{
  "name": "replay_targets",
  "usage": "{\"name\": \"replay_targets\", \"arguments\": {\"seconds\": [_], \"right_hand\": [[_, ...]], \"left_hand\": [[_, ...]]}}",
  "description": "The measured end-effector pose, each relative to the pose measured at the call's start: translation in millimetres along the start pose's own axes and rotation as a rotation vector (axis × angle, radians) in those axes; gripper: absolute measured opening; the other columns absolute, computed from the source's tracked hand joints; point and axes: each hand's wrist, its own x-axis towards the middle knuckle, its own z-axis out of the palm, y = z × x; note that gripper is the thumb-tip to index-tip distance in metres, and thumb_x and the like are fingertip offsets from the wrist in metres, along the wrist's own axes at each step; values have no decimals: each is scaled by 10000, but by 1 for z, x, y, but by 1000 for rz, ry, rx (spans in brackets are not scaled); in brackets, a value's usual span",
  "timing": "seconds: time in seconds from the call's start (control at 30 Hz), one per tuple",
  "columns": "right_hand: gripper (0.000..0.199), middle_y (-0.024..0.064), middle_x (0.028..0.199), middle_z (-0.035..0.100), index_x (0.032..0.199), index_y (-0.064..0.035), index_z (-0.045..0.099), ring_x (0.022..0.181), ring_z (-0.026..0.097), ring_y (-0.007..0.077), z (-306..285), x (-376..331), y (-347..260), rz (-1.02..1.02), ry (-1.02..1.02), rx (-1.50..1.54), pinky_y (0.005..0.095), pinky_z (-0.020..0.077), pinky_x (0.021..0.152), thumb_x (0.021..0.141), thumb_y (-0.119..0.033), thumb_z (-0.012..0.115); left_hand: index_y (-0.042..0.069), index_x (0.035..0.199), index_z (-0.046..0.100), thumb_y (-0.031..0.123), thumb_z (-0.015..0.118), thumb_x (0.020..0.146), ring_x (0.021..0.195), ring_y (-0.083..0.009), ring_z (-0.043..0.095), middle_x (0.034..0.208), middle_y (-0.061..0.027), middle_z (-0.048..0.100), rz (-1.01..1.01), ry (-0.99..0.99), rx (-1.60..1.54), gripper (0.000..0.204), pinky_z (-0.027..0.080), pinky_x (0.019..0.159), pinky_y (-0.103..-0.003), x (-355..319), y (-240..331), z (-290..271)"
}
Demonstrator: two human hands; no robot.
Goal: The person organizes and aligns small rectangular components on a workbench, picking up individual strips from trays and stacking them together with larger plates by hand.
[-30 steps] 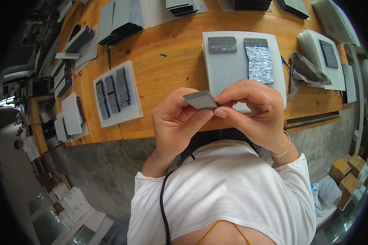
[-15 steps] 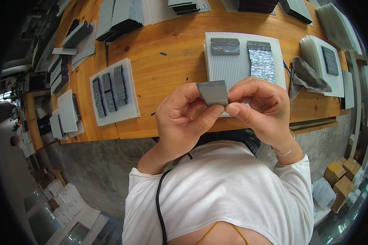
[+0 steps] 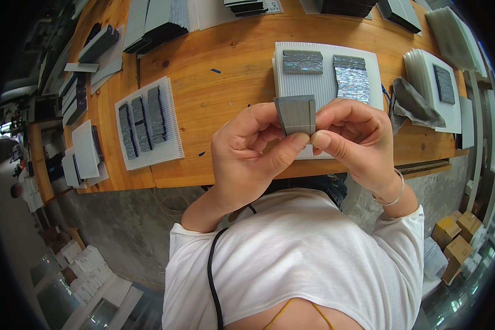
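**Grey ribbed piece held upright over the bench edge**

One small grey piece [image 3: 296, 115], roughly square, flat and thin. Face toward the camera shows fine parallel vertical ridges or stripes; matte, dull grey, slightly lighter along the top edge. A faint vertical seam near its right side, so it may be two thin layers stacked; cannot tell for sure.

Pose: standing upright, face on, top edge level, slight tilt back. Lower edge and bottom corners hidden behind fingertips.

Position: raised off the worktop [image 3: 231, 71], pinched between left hand [image 3: 253, 151] and right hand [image 3: 355, 140], thumbs meeting at its base. It sits in front of the white ribbed board's near edge.
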Motion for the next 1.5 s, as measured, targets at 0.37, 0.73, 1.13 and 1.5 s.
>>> {"name": "replay_targets", "arguments": {"seconds": [0.37,0.73,1.13,1.5], "right_hand": [[176,93,930,665,1002,59,620,829,643,124,0,2,-1,11,4,-8,226,523,691,854,-18,674],[180,78,915,658,1003,53,625,821,633,115,-3,2,-3,80,3,61,229,524,688,850,-23,682],[147,90,797,599,913,-37,617,721,612,238,-27,45,-31,-386,-181,-1496,329,485,638,783,-50,685],[101,96,840,603,883,-25,598,790,599,266,-31,66,-32,-296,-263,-1652,379,477,712,811,-67,655]], "left_hand": [[-63,1110,569,-50,666,835,921,-129,623,1025,-93,637,-15,35,68,292,517,837,-258,3,2,2],[-42,1126,578,-4,646,840,847,-139,646,983,-101,652,-70,73,47,297,567,701,-283,6,7,2],[-28,1149,582,48,671,841,831,-119,607,1006,-94,636,-74,273,-29,329,538,699,-270,6,4,-18],[-33,1143,582,25,683,847,866,-108,617,1015,-78,640,-94,217,-71,318,560,737,-261,6,1,-19]]}}
